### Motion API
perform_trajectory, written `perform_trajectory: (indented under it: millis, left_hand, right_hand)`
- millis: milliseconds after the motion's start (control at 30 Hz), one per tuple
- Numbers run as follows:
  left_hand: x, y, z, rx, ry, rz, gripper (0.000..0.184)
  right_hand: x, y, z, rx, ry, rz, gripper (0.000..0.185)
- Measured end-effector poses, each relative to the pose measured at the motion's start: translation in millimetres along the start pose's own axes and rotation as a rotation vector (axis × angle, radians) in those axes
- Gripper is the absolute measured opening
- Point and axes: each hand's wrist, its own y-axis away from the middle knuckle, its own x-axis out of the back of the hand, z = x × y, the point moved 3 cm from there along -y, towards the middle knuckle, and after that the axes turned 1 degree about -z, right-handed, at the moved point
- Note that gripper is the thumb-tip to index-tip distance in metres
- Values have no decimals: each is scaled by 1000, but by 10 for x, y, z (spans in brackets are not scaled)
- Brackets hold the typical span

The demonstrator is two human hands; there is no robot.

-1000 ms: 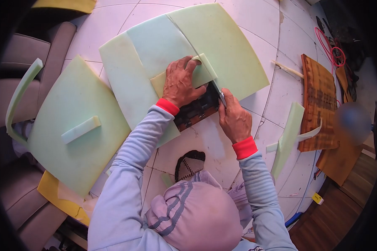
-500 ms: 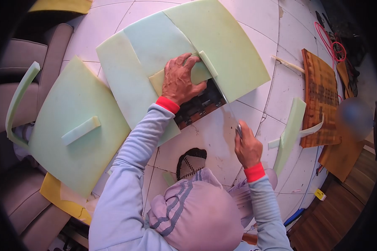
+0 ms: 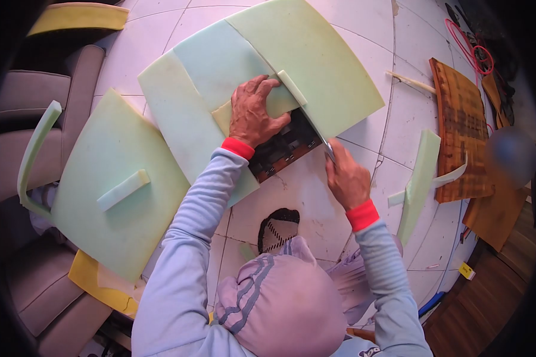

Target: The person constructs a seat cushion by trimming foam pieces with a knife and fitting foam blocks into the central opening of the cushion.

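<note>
Pale green and blue foam sheets [image 3: 315, 65] cover a curved panel on the floor, with a dark webbed gap [image 3: 286, 146] near its lower edge. My left hand [image 3: 255, 113] presses down with bent, spread fingers on a small foam piece [image 3: 280, 102] beside that gap. A narrow foam strip [image 3: 293, 88] stands along the seam, just right of these fingers. My right hand [image 3: 346, 177] is closed round the handle of a knife [image 3: 326, 143], whose thin blade lies along the gap's right side, against the edge of the right foam sheet.
Another foam-covered panel [image 3: 119, 196] with a small foam block [image 3: 124, 190] lies at left, beside a grey sofa [image 3: 33, 137]. Foam offcuts [image 3: 420, 184] and a wooden panel [image 3: 458, 131] are at right. A foot [image 3: 279, 229] rests on the tiles below the gap.
The right hand drew the knife back toward the lower right, then moved it up again to the gap's edge. My left hand stays pressed on the foam. The whole view has shifted slightly.
</note>
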Motion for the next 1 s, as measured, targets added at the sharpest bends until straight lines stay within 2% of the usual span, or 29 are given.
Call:
perform_trajectory:
  millis: [167, 300, 467, 567, 633, 733, 800, 900, 1000]
  left_hand:
    - [0, 5, -28, 11, 47, 10, 69]
    - [-33, 25, -11, -26, 42, 9, 69]
    - [-6, 45, -11, -38, 13, 13, 69]
    - [14, 30, -11, 7, 48, 11, 68]
    - [11, 23, -16, -13, 47, 14, 68]
    - [2, 62, -31, -11, 37, 25, 68]
    - [-35, 50, -15, -15, 37, 21, 69]
    - [-9, 39, 4, -16, 36, 24, 70]
    - [52, 66, -22, -18, 30, 38, 71]
  right_hand:
    - [124, 986, 437, -41, -40, 3, 49]
    - [130, 1025, 439, -48, -64, -16, 47]
    - [43, 401, 196, -33, -68, -40, 47]
    - [77, 584, 251, -38, -167, 15, 47]
    - [71, 1018, 402, -59, -219, 152, 41]
    - [-10, 1634, 709, -404, -198, 178, 39]
    - [28, 1736, 788, -576, -186, 231, 40]
    - [-9, 1513, 882, -832, -154, 118, 49]
    - [-16, 982, 639, -661, 438, 293, 58]
